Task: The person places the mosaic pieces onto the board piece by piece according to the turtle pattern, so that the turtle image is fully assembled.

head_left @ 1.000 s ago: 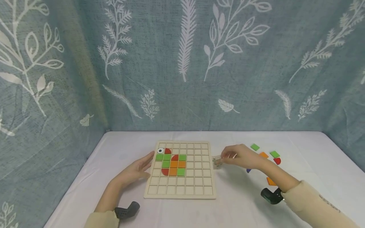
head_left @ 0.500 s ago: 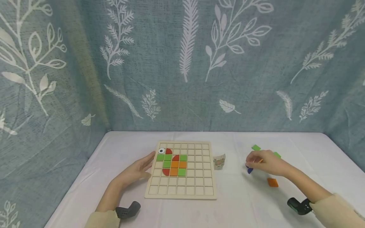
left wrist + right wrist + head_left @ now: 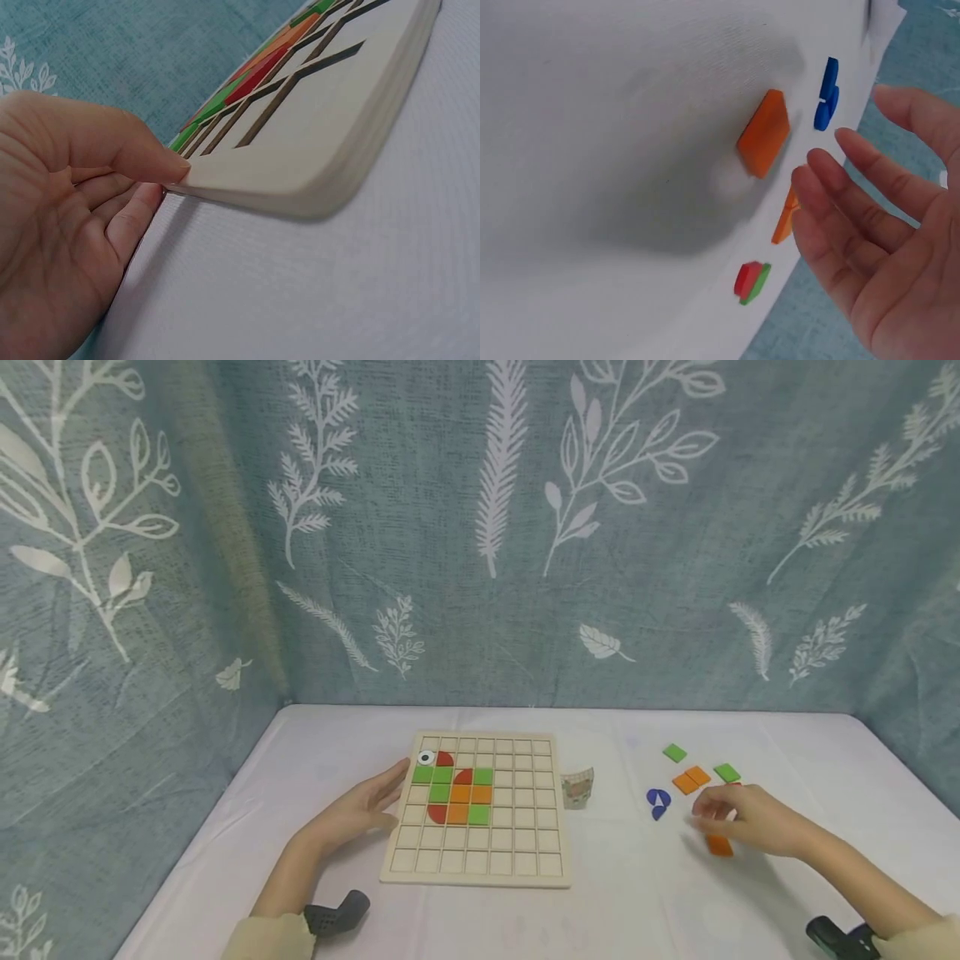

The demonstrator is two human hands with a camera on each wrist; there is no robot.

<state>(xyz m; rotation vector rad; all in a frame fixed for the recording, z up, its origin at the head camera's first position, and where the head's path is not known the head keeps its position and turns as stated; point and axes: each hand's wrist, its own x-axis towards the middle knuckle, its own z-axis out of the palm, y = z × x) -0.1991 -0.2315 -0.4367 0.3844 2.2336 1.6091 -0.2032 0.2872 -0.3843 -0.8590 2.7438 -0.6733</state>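
A pale wooden grid board (image 3: 517, 839) lies on the table, holding green, orange and red tiles and a round eye piece (image 3: 426, 758) in its left part. My left hand (image 3: 356, 802) rests against the board's left edge; in the left wrist view the thumb (image 3: 142, 154) touches the rim. Over on the right, my right hand (image 3: 753, 818) hovers with loosely bent fingers and nothing between them. Just beneath it lies an orange square tile (image 3: 719, 846), also seen in the right wrist view, where the fingers (image 3: 855, 202) are apart from that tile.
Blue pieces (image 3: 658, 802) lie left of the right hand. Beyond it are two orange tiles (image 3: 691, 779) and two green tiles (image 3: 674, 752), with a red piece (image 3: 748, 279) partly hidden. A small printed sheet (image 3: 577, 788) sits beside the board's right edge.
My right hand has gone from the printed sheet, across the blue pieces, to above the orange tile at the right. The left hand stays at the board's edge.
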